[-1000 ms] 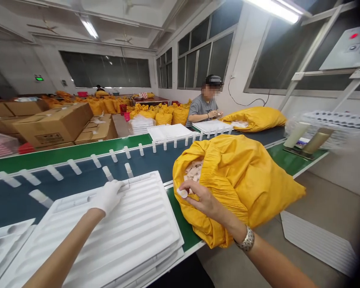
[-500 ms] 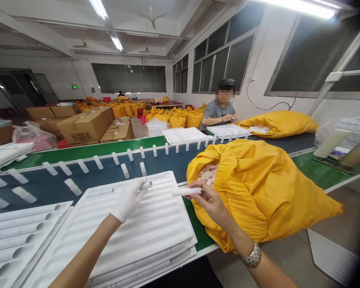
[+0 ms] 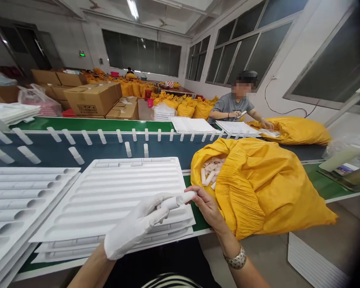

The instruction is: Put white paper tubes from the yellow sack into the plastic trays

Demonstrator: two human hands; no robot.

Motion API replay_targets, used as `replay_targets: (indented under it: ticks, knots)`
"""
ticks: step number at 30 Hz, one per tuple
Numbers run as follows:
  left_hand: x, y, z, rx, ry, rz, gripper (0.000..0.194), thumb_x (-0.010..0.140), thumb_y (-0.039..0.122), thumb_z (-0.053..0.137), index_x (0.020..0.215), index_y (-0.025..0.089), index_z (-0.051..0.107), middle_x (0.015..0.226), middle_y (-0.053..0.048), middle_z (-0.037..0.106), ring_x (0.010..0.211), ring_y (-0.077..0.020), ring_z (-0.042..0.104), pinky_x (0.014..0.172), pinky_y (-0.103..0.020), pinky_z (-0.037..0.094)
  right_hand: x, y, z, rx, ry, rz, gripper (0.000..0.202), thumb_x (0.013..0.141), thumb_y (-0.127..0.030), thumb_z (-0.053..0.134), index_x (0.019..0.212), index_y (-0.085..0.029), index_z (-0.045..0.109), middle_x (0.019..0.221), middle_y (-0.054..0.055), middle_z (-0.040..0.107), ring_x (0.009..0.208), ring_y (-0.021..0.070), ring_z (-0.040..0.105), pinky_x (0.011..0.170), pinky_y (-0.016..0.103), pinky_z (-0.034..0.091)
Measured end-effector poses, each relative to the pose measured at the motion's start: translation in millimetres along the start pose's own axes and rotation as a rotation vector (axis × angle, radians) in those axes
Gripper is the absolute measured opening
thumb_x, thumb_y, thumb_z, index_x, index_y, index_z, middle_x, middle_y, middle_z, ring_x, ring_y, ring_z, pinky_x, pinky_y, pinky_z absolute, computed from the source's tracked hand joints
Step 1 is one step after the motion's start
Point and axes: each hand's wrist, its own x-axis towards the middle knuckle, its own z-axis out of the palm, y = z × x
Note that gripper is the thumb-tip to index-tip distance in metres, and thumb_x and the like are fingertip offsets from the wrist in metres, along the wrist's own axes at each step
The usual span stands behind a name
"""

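Above the near edge of the tray stack (image 3: 123, 192), head view: gloved left hand (image 3: 138, 224) is curled round a white tube (image 3: 170, 203), thumb and fingers tight on it. Bare right hand (image 3: 205, 204) has a second tube (image 3: 187, 197) in a fingertip pinch. Tube ends meet, roughly in line; can't tell if one sits inside the other. Top tray carries a few tray tubes (image 3: 108, 164) in its far groove. Filled trays (image 3: 15, 176) just left of the stack. Yellow sack (image 3: 258, 188) to the right, mouth gaping toward the stack, loose tubes (image 3: 210, 176) inside. Blue-grey belt (image 3: 108, 150) behind, with belt tubes (image 3: 128, 149) standing on it. Across the belt, a co-worker (image 3: 234, 104) has one hand at the far sack (image 3: 303, 130).
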Motion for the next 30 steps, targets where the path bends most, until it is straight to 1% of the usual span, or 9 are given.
replay_targets:
  ticks: [5,8,10,13,15,19,22,24,30]
  knots:
    - [-7,-4,3.8,0.075,0.102,0.057,0.035,0.099,0.042,0.052,0.126,0.030,0.070,0.129,0.000,0.070,0.118,-0.0224,0.061,0.102,-0.028,0.047,1,-16,-18,-0.249,-0.004,-0.210,0.017,0.098,-0.037,0.064,0.110,-0.025,0.067,0.106,0.007,0.065,0.103,0.0230,0.063,0.093,0.038,0.052]
    - [-10,-9,5.7,0.147,0.126,0.024,0.036,0.099,0.044,0.049,0.123,0.028,0.070,0.122,0.000,0.072,0.110,-0.0224,0.065,0.096,-0.028,0.050,6,-34,-27,-0.343,-0.094,-0.336,0.014,0.100,-0.026,0.061,0.110,-0.027,0.070,0.106,0.007,0.065,0.101,0.0218,0.063,0.090,0.038,0.053]
    - [-12,-13,8.5,0.168,0.146,0.017,0.034,0.099,0.044,0.049,0.121,0.027,0.069,0.118,0.000,0.073,0.106,-0.0217,0.066,0.093,-0.027,0.051,9,-44,-30,-0.389,-0.161,-0.363,0.016,0.100,-0.027,0.061,0.113,-0.027,0.070,0.105,0.007,0.066,0.100,0.0222,0.064,0.090,0.038,0.054]
    - [-14,-21,15.2,0.197,0.189,0.053,0.029,0.100,0.038,0.050,0.120,0.027,0.067,0.117,0.000,0.073,0.109,-0.0211,0.065,0.099,-0.028,0.049,9,-52,-30,-0.422,-0.285,-0.322,0.021,0.098,-0.034,0.064,0.115,-0.023,0.069,0.101,0.008,0.070,0.096,0.0227,0.064,0.087,0.037,0.053]
    - [-15,-28,20.7,0.230,0.214,0.106,0.027,0.100,0.034,0.051,0.123,0.028,0.065,0.119,0.000,0.072,0.111,-0.0205,0.065,0.102,-0.029,0.048,8,-53,-28,-0.428,-0.327,-0.237,0.023,0.100,-0.039,0.060,0.110,-0.020,0.069,0.094,0.007,0.071,0.087,0.0204,0.065,0.078,0.032,0.052]
    - [-16,-40,30.6,0.323,0.265,0.247,0.030,0.102,0.028,0.048,0.129,0.032,0.060,0.118,-0.001,0.069,0.110,-0.0188,0.064,0.102,-0.029,0.048,4,-52,-22,-0.416,-0.299,-0.030,0.039,0.102,-0.051,0.051,0.092,-0.018,0.069,0.076,0.002,0.066,0.069,0.0156,0.059,0.063,0.026,0.044]
    - [-17,-45,35.5,0.379,0.299,0.294,0.035,0.102,0.026,0.047,0.135,0.033,0.056,0.127,-0.004,0.066,0.118,-0.0202,0.061,0.107,-0.032,0.046,2,-53,-18,-0.370,-0.290,0.066,0.044,0.101,-0.056,0.051,0.085,-0.018,0.068,0.068,-0.001,0.059,0.061,0.0137,0.052,0.056,0.025,0.039]
    - [-20,-45,36.7,0.363,0.283,0.256,0.036,0.102,0.028,0.047,0.136,0.033,0.056,0.132,-0.004,0.064,0.122,-0.0212,0.060,0.109,-0.033,0.046,2,-54,-18,-0.360,-0.311,0.056,0.042,0.101,-0.056,0.052,0.088,-0.018,0.068,0.072,0.000,0.061,0.064,0.0145,0.053,0.057,0.025,0.040]
    - [-28,-33,34.4,0.231,0.175,0.043,0.037,0.100,0.041,0.049,0.132,0.032,0.064,0.131,-0.002,0.070,0.121,-0.0252,0.063,0.111,-0.038,0.047,0,-51,-18,-0.376,-0.439,-0.112,0.031,0.100,-0.048,0.058,0.105,-0.018,0.068,0.094,0.005,0.068,0.085,0.0183,0.061,0.076,0.028,0.049]
